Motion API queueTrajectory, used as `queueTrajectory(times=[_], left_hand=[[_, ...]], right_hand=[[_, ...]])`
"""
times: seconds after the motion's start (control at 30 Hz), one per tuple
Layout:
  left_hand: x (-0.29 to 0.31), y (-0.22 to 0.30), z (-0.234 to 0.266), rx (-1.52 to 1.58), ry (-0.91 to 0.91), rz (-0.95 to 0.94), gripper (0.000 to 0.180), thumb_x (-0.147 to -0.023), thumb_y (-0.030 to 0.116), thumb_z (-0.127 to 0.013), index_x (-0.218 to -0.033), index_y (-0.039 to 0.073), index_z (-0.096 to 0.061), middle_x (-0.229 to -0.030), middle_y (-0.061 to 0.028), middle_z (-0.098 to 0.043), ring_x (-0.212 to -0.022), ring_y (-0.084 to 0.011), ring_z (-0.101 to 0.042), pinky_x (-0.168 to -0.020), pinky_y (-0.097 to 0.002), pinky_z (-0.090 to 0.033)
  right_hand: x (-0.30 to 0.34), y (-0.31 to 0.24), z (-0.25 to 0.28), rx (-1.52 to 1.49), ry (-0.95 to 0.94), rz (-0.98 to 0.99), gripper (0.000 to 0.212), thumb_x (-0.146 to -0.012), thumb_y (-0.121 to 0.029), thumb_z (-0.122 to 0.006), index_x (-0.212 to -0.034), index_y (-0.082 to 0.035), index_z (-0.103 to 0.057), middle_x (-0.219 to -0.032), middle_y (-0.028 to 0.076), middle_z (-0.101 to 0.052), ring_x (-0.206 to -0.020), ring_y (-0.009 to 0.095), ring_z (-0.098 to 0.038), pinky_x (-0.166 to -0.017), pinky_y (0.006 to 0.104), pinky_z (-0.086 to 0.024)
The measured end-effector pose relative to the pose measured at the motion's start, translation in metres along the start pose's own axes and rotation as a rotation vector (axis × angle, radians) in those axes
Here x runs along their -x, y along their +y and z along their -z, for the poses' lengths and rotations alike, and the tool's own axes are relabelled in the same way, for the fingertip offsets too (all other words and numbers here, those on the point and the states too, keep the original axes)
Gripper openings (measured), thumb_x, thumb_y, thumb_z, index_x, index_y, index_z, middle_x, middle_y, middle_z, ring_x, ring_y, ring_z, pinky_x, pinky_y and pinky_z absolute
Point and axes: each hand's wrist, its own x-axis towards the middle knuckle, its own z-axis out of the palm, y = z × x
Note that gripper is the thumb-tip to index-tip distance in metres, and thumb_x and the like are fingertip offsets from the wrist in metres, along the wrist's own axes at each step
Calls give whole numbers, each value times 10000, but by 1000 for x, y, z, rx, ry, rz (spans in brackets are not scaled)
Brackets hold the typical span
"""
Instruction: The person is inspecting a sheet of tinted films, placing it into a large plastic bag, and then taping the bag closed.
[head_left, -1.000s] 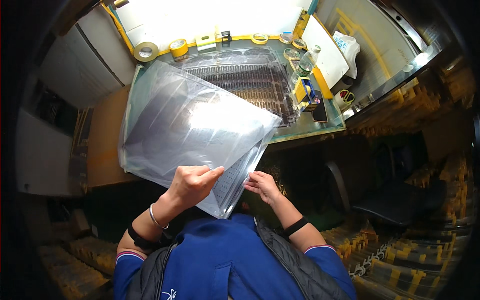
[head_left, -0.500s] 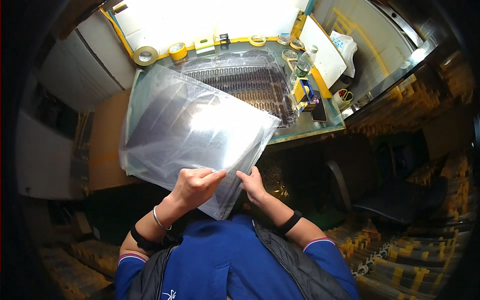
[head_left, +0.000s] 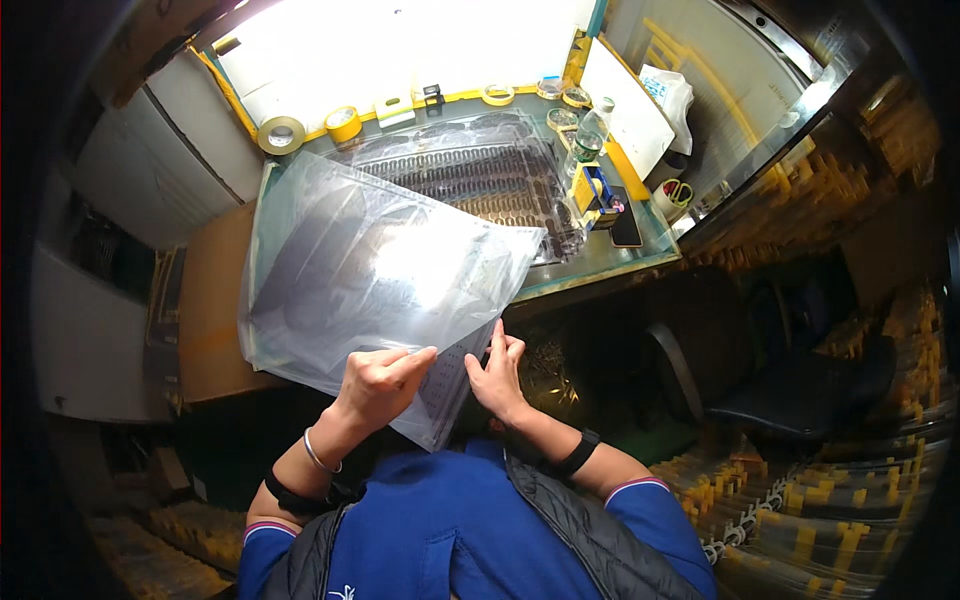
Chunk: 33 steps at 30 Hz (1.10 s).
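clear film [head_left: 350, 270] slants over the left part of the glass-topped table [head_left: 635, 260], covering part of the dark patterned sheet [head_left: 470, 175], and its near end hangs past the front edge toward my chest. my left hand [head_left: 378, 383] is curled into a loose fist, thumb and forefinger pinched together on the film's edge, much as a second ago. what changes is on the other side: my right hand [head_left: 497, 385], which had its fingers gathered at the right border then, now has the thumb and forefinger parted, the forefinger pointing up along that border; i see nothing pinched between them, though whether a fingertip touches the edge i can't tell. between my hands, the marked lower layer [head_left: 437, 395] shows more than half a second ago, so i judge the layers are parted at this corner, with the left pinch alone keeping the flap back.
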Motion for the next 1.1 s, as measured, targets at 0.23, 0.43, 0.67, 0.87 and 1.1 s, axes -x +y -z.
queueTrajectory(times=[0.23,0.43,0.67,0.87,1.1], left_hand=[[-3,-1,0,43,105,101,108,-734,18,-641,-839,41,-652,-665,-97,-631,-533,-202,-609,-461,-268,-472],[2,-3,3,31,67,159,111,-739,24,-644,-848,38,-652,-675,-103,-634,-545,-213,-614,-472,-273,-473],[0,-1,1,47,107,130,116,-733,17,-645,-847,38,-654,-671,-105,-632,-544,-212,-614,-470,-270,-471],[2,-3,2,44,80,129,124,-729,18,-648,-850,44,-657,-668,-99,-631,-541,-207,-611,-464,-267,-468],[2,-8,-6,85,152,38,141,-729,7,-643,-862,49,-664,-539,-83,-541,-426,-182,-523,-399,-279,-402]], right_hand=[[-7,3,5,-635,61,-296,433,-772,-64,-588,-1153,23,-404,-987,104,-502,-821,153,-531,-760,273,-464],[-10,0,14,-790,-2,-331,318,-794,-71,-596,-1074,32,-488,-977,96,-553,-864,137,-539,-785,263,-459],[-23,-2,17,-886,-78,-451,351,-809,-81,-600,-1120,54,-509,-931,62,-579,-811,110,-547,-744,241,-461],[-45,3,22,-907,-17,-482,364,-782,-62,-609,-1121,49,-533,-945,55,-594,-759,98,-538,-682,228,-446],[-56,3,19,-1106,-243,-730,363,-806,-84,-589,-1141,7,-479,-1004,69,-580,-852,150,-565,-720,280,-471]])
